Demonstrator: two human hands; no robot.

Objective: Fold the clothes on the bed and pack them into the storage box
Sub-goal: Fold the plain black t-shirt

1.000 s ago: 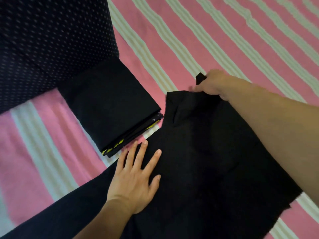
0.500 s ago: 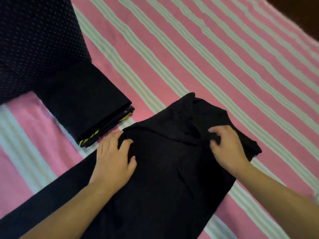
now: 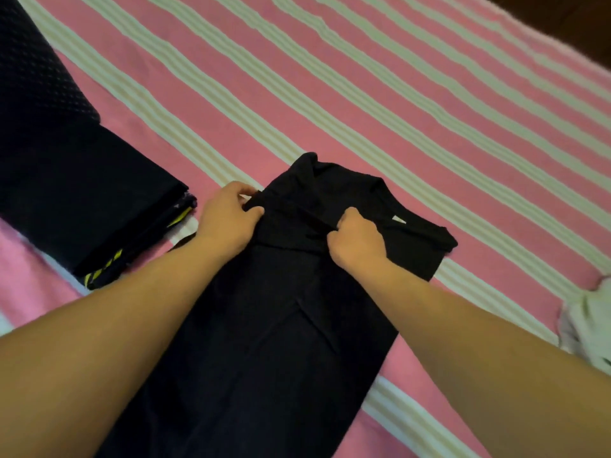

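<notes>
A black garment (image 3: 281,325) lies lengthwise on the pink and white striped bed sheet (image 3: 396,110), its far end doubled over into a fold. My left hand (image 3: 228,219) pinches the left end of that fold. My right hand (image 3: 357,242) grips the same folded edge further right, fingers curled into the cloth. A small white label (image 3: 398,219) shows on the part beyond my right hand. To the left rests a stack of folded dark clothes (image 3: 86,209) with yellow and black trim at its near edge.
A dark dotted fabric mass (image 3: 29,77) rises at the far left, behind the folded stack. A crumpled white cloth (image 3: 588,328) lies at the right edge of the bed. The bed's far edge runs along the top right corner.
Both hands went from lying flat on the black garment to gripping a fold near its far end. The view has shifted, so the stack now sits further left.
</notes>
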